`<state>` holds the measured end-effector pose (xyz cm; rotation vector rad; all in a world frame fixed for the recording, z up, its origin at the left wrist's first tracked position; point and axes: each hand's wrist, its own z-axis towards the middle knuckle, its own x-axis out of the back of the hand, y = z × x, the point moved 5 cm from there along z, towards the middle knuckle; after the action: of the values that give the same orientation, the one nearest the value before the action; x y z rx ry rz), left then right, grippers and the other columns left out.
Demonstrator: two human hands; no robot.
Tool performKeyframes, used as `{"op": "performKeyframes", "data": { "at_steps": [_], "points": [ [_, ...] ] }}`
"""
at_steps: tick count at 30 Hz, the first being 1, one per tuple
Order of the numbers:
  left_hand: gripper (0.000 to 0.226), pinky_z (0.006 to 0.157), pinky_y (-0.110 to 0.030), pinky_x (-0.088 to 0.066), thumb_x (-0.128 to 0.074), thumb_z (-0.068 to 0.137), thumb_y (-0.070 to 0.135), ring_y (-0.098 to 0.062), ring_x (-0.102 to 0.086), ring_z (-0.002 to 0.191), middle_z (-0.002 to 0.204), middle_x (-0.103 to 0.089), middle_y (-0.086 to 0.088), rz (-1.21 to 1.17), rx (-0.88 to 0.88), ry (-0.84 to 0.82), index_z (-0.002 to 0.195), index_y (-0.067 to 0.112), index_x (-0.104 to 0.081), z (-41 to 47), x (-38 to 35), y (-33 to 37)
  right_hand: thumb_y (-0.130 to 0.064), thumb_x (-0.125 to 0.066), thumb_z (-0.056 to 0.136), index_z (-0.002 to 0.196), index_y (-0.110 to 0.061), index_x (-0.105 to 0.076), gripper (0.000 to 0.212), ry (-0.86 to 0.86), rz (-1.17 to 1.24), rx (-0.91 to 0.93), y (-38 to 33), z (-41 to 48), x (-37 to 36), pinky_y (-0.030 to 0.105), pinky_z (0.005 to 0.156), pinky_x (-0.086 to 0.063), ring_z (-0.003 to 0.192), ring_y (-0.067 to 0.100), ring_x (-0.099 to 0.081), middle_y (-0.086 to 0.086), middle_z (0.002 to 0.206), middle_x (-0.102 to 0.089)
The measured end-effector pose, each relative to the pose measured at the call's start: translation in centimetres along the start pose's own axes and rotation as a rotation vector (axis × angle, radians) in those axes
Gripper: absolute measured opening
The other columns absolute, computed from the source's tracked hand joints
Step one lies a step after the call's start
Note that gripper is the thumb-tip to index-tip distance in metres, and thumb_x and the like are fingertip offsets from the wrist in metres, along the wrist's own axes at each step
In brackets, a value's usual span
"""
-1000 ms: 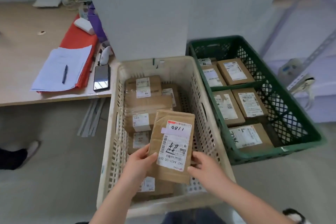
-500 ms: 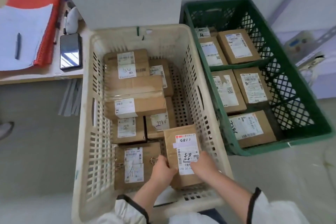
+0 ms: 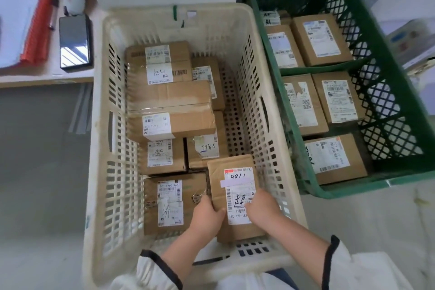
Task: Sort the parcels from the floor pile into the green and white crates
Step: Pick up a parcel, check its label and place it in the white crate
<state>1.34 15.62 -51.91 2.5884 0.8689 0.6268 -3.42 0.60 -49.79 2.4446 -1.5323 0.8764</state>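
My left hand (image 3: 207,215) grips the left edge of the flat brown cardboard parcel with a white shipping label (image 3: 237,186), thumb on its top face. My right hand (image 3: 263,209) grips its right edge and covers part of the label. The parcel is inside the cream-white perforated plastic crate (image 3: 98,125), at the crate's near right corner, just beside its right wall. I cannot tell whether the parcel rests on the crate floor. A brown labelled box (image 3: 174,202) lies in the same crate, just left of the parcel. The dark green lattice plastic crate (image 3: 400,125) stands just beside the white crate's right wall and holds labelled brown boxes. A black phone (image 3: 75,42) lies left of the white crate's far corner.
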Motion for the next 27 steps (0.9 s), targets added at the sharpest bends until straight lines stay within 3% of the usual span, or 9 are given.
{"op": "performKeyframes", "data": {
  "at_steps": [6, 10, 14, 18, 20, 23, 25, 27],
  "points": [
    [0.015, 0.066, -0.031, -0.056, -0.057, 0.09, 0.018, -0.011, -0.059, 0.079, 0.091, -0.057, 0.003, 0.013, 0.006, 0.015, 0.091, 0.018, -0.042, -1.0, 0.6, -0.5, -0.016, -0.051, 0.094, 0.133, -0.011, -0.047, 0.04, -0.052, -0.018, 0.026, 0.1, -0.3, 0.0, 0.016, 0.058, -0.044, 0.091, 0.014, -0.063, 0.001, 0.12, -0.063],
    [0.018, 0.073, -0.037, -0.057, -0.058, 0.091, 0.021, -0.012, -0.059, 0.083, 0.092, -0.057, 0.004, 0.032, -0.025, 0.013, 0.098, 0.015, -0.043, -1.4, 0.8, -0.5, -0.013, -0.053, 0.091, 0.15, -0.008, -0.005, 0.076, -0.048, 0.028, 0.05, -0.1, -0.3, 0.5, 0.014, 0.055, -0.042, 0.084, 0.011, -0.059, 0.001, 0.124, -0.061],
    [0.036, 0.065, -0.036, -0.059, -0.056, 0.092, 0.025, -0.012, -0.06, 0.081, 0.097, -0.055, 0.006, -0.004, 0.018, -0.058, 0.122, 0.015, -0.038, -0.7, 1.1, -0.2, -0.02, -0.053, 0.091, 0.137, -0.013, -0.035, 0.049, -0.097, 0.073, 0.077, -0.1, 0.5, 0.6, 0.024, 0.071, -0.055, 0.091, 0.014, -0.063, 0.001, 0.125, -0.061],
    [0.053, 0.06, -0.041, -0.06, -0.05, 0.094, 0.041, -0.02, -0.063, 0.079, 0.111, -0.056, -0.003, -0.003, 0.042, -0.133, 0.137, 0.016, -0.031, 0.3, 1.6, 0.2, -0.023, -0.051, 0.094, 0.127, -0.017, -0.045, 0.035, -0.129, 0.098, 0.08, -0.1, 1.3, 0.3, 0.015, 0.055, -0.044, 0.081, 0.009, -0.059, -0.001, 0.122, -0.063],
    [0.06, 0.058, -0.038, -0.06, -0.038, 0.093, 0.056, -0.024, -0.067, 0.078, 0.109, -0.06, -0.008, -0.038, 0.091, -0.203, 0.142, 0.021, -0.028, 1.1, 2.0, 0.1, -0.023, -0.049, 0.095, 0.128, -0.018, -0.045, 0.034, -0.136, 0.109, 0.071, 0.0, 1.8, 0.2, 0.016, 0.057, -0.043, 0.086, 0.011, -0.061, -0.001, 0.123, -0.063],
    [0.075, 0.062, -0.038, -0.058, -0.019, 0.085, 0.074, -0.028, -0.072, 0.077, 0.093, -0.071, -0.015, -0.118, 0.177, -0.349, 0.137, 0.025, -0.04, 2.9, 2.8, -0.2, -0.024, -0.045, 0.097, 0.127, -0.017, -0.048, 0.03, -0.127, 0.111, 0.053, 0.2, 2.6, 0.1, 0.021, 0.066, -0.048, 0.096, 0.015, -0.062, 0.0, 0.122, -0.062],
    [0.079, 0.073, -0.041, -0.058, -0.014, 0.078, 0.08, -0.029, -0.071, 0.086, 0.1, -0.071, -0.017, -0.137, 0.169, -0.39, 0.122, 0.028, -0.054, 4.7, 3.5, 0.1, -0.026, -0.042, 0.099, 0.121, -0.016, -0.051, 0.026, -0.112, 0.093, 0.047, 0.3, 2.9, -0.1, 0.024, 0.071, -0.05, 0.095, 0.015, -0.061, 0.0, 0.116, -0.063],
    [0.082, 0.073, -0.039, -0.059, -0.017, 0.073, 0.083, -0.026, -0.071, 0.085, 0.109, -0.068, -0.015, -0.154, 0.172, -0.327, 0.115, 0.026, -0.059, 6.7, 4.3, 0.5, -0.028, -0.04, 0.099, 0.115, -0.016, -0.053, 0.024, -0.101, 0.072, 0.039, 0.3, 3.2, -0.6, 0.032, 0.082, -0.053, 0.094, 0.016, -0.061, 0.001, 0.11, -0.064]
  ]
}}
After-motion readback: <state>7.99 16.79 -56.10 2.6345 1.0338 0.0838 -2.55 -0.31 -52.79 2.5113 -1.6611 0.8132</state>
